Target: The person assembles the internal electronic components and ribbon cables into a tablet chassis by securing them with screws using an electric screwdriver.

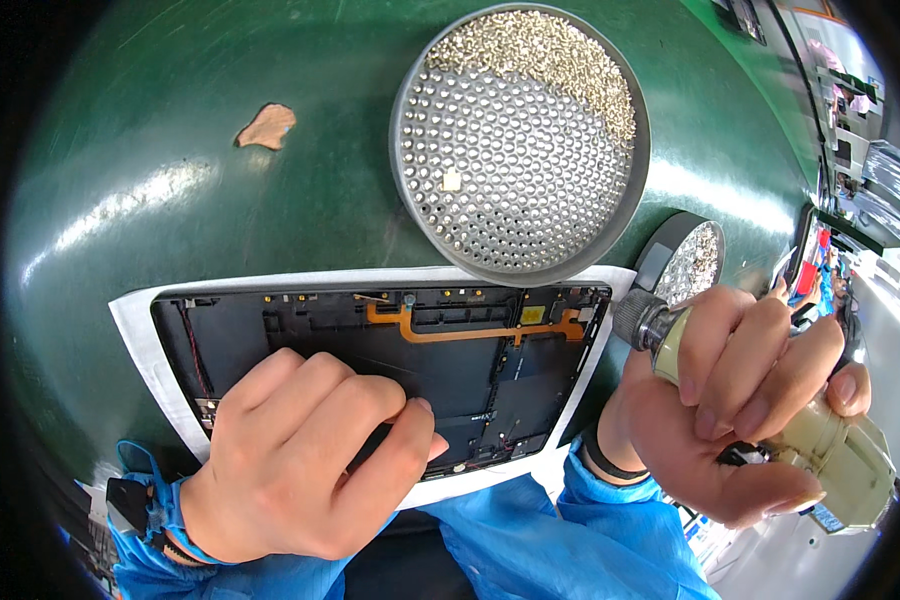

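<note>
A black tablet-like device housing [450, 380] lies on a white sheet [142, 345] in front of me. An orange flat cable [440, 335] runs along its far side. My left hand [310, 455] rests over the housing's near left part, its fingers curled and the thumb and forefinger close together; anything between them is hidden. At the right, my right hand [750, 380] is wrapped around a pale yellow-green electric screwdriver [840, 455]. Its knurled metal collar [642, 318] points left, beside the housing's right edge, and I cannot make out the bit.
A round grey dimpled tray [520, 150] stands beyond the housing, small screws [540, 45] heaped at its far side. One small pale piece [452, 179] lies in it. A smaller round dish [670, 250] sits to its right. At the far left lies a brown scrap [267, 127].
</note>
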A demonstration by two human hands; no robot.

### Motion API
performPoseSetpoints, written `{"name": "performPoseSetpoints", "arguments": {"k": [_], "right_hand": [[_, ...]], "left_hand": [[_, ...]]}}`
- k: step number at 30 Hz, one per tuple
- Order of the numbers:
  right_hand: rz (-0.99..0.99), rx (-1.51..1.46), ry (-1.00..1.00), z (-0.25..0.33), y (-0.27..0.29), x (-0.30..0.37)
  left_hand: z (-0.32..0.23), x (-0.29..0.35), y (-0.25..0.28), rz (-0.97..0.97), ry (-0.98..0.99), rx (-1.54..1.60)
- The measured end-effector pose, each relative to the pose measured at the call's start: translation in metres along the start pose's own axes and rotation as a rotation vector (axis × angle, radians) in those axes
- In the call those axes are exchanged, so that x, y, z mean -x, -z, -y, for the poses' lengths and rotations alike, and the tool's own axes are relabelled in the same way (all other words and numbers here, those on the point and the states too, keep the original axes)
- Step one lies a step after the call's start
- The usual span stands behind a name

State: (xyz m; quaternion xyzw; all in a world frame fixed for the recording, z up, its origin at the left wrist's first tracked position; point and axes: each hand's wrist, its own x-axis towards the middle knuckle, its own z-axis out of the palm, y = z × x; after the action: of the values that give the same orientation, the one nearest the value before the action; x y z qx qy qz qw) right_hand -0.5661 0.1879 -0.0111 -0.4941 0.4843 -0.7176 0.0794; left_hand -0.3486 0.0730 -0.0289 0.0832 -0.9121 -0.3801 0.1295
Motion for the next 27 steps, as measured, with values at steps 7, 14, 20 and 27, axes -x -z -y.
{"name": "performPoseSetpoints", "arguments": {"k": [7, 14, 20, 27], "right_hand": [[0.071, -0.046, -0.023, 0.004, 0.007, -0.002], [0.037, -0.057, 0.005, 0.017, 0.015, 0.002], [0.047, -0.048, 0.099, 0.043, 0.007, -0.018], [0.2, -0.159, -0.066, 0.022, 0.003, -0.017]], "left_hand": [[-0.002, -0.003, 0.002, 0.001, -0.023, 0.018], [-0.002, -0.002, 0.008, -0.125, -0.107, -0.095], [0.023, -0.011, 0.018, -0.249, -0.251, -0.446], [0.019, -0.013, 0.01, -0.14, -0.089, -0.318]]}}
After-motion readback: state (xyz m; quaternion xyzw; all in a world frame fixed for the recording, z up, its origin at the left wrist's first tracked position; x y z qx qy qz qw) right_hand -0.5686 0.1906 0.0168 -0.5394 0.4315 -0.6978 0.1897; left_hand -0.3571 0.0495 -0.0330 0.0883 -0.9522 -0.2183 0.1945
